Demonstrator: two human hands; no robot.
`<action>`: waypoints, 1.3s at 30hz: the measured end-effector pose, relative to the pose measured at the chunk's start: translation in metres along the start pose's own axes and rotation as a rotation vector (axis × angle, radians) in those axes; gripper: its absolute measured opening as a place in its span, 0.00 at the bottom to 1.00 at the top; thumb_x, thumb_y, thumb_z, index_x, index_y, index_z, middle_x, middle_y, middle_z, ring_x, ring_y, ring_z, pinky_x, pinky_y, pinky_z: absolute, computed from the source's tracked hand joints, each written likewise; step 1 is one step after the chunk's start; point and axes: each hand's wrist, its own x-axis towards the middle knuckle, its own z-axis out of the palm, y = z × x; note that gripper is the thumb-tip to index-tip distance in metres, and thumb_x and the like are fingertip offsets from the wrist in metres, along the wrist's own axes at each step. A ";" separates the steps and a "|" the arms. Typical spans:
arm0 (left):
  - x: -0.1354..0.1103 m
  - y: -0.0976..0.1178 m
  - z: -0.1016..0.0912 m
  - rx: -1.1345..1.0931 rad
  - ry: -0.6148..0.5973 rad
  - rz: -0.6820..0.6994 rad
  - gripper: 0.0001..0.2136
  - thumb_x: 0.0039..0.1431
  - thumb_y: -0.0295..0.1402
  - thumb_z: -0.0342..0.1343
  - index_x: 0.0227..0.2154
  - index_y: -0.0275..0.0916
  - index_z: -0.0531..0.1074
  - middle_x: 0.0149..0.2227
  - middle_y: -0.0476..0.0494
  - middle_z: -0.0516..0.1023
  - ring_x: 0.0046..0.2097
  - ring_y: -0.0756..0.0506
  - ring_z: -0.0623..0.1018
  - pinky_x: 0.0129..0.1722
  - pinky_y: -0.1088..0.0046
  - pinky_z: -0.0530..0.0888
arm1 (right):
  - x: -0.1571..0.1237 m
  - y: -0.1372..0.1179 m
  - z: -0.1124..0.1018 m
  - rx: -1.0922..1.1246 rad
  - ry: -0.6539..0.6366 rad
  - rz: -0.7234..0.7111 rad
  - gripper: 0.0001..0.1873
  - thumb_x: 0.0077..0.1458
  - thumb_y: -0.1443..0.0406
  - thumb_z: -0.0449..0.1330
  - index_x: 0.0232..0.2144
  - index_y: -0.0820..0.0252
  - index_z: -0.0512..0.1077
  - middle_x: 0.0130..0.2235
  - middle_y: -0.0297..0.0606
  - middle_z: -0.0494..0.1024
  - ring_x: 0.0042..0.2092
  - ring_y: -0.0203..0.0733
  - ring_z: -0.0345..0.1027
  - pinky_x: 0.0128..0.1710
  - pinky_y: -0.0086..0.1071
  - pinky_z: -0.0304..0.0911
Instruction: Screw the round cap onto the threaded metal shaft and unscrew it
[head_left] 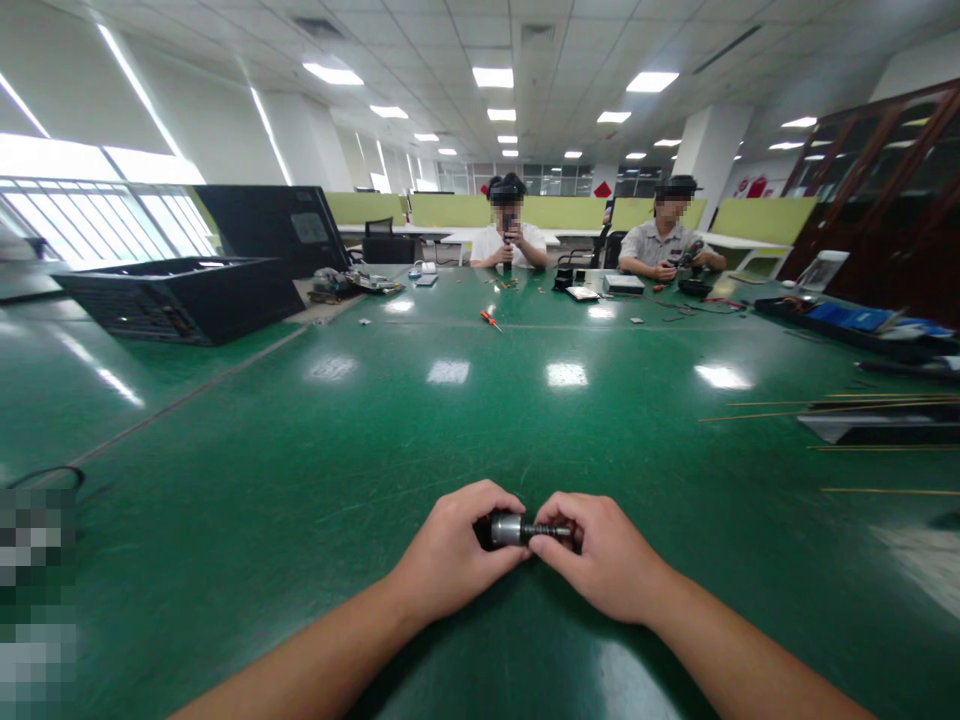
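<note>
Right, so both hands are up over the near part of the tabletop (450, 430), and between them sits a small motor-like part (508, 529) — a silvery barrel with a slim, dark, ribbed shaft (535, 531) running out to the right. I've got the left hand (459, 548) curled round the barrel, fingers on the far side and thumb on the near side, parted only by the barrel's own width. Over on the other end, the right hand (609, 552) is bunched in, thumb and forefinger pinching about the shaft; how firm that pinch is, I can't tell. Whether the part rests on the tabletop or hangs just above it, I can't tell either.

Looks like metal to me, so I'm judging it dense for its size and stiff, with no squeeze in it. That smooth barrel could roll or slip under a light touch — a full wrap round its middle suits it best, with the weight carried there. The ribs should give fingertips some bite, though the shaft may spin freely. I'd call it the delicate end: pinch it gently, in line, no sideways push. Farther up the tabletop, well apart, lies an orange-handled screwdriver (489, 318).
</note>
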 end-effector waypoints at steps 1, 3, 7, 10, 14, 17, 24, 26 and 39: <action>0.000 0.000 0.000 0.000 0.001 -0.001 0.10 0.50 0.28 0.64 0.36 0.41 0.75 0.36 0.48 0.78 0.38 0.47 0.76 0.38 0.72 0.70 | 0.000 0.000 0.000 0.000 0.000 0.000 0.02 0.54 0.66 0.61 0.30 0.58 0.74 0.26 0.30 0.73 0.28 0.35 0.64 0.28 0.28 0.54; 0.000 0.000 0.000 0.001 0.000 -0.002 0.10 0.50 0.28 0.64 0.36 0.41 0.75 0.35 0.48 0.78 0.38 0.47 0.76 0.38 0.72 0.71 | 0.000 0.000 0.000 -0.001 -0.001 0.002 0.02 0.54 0.66 0.61 0.30 0.58 0.74 0.27 0.30 0.74 0.28 0.35 0.64 0.28 0.28 0.54; 0.000 0.000 0.000 0.005 -0.005 -0.009 0.10 0.50 0.29 0.64 0.36 0.40 0.75 0.35 0.47 0.78 0.37 0.47 0.76 0.38 0.72 0.71 | 0.000 0.001 0.000 -0.003 -0.002 0.006 0.02 0.54 0.66 0.61 0.30 0.58 0.74 0.26 0.30 0.73 0.28 0.35 0.64 0.28 0.28 0.54; 0.000 0.000 0.000 0.006 -0.006 -0.016 0.10 0.49 0.28 0.65 0.36 0.40 0.75 0.35 0.47 0.78 0.37 0.47 0.76 0.38 0.72 0.70 | 0.000 0.000 0.000 -0.006 0.000 0.007 0.02 0.53 0.66 0.61 0.31 0.58 0.74 0.26 0.30 0.73 0.28 0.35 0.64 0.28 0.28 0.54; 0.000 0.000 0.000 0.003 -0.015 -0.017 0.10 0.50 0.28 0.65 0.36 0.41 0.75 0.35 0.48 0.77 0.38 0.47 0.76 0.38 0.73 0.70 | 0.000 0.000 0.000 -0.012 -0.003 0.005 0.02 0.53 0.66 0.61 0.31 0.58 0.74 0.26 0.30 0.74 0.28 0.35 0.65 0.29 0.28 0.54; 0.000 -0.001 0.000 0.006 -0.019 -0.019 0.10 0.50 0.28 0.65 0.36 0.41 0.75 0.35 0.48 0.77 0.37 0.47 0.76 0.38 0.72 0.70 | 0.000 0.000 0.000 -0.015 -0.007 0.006 0.02 0.53 0.66 0.61 0.31 0.58 0.74 0.26 0.31 0.74 0.28 0.35 0.65 0.29 0.28 0.54; 0.000 0.000 0.000 -0.006 -0.015 -0.017 0.09 0.50 0.29 0.64 0.36 0.40 0.75 0.35 0.47 0.78 0.37 0.47 0.76 0.38 0.72 0.70 | 0.000 0.001 0.001 -0.020 -0.010 -0.002 0.02 0.53 0.66 0.61 0.31 0.58 0.74 0.26 0.31 0.74 0.28 0.35 0.65 0.29 0.28 0.54; 0.000 0.000 0.000 -0.006 -0.014 -0.018 0.10 0.49 0.28 0.65 0.36 0.40 0.75 0.35 0.48 0.78 0.38 0.47 0.76 0.38 0.72 0.70 | 0.000 0.001 0.001 -0.019 -0.007 -0.006 0.01 0.53 0.66 0.61 0.31 0.58 0.74 0.26 0.31 0.74 0.28 0.35 0.65 0.29 0.28 0.54; 0.001 0.000 -0.001 -0.019 -0.066 -0.013 0.10 0.50 0.25 0.64 0.36 0.41 0.75 0.36 0.50 0.77 0.39 0.48 0.75 0.40 0.73 0.69 | -0.002 0.001 0.003 -0.009 -0.024 -0.015 0.01 0.53 0.67 0.61 0.31 0.57 0.73 0.28 0.31 0.76 0.30 0.36 0.68 0.31 0.28 0.56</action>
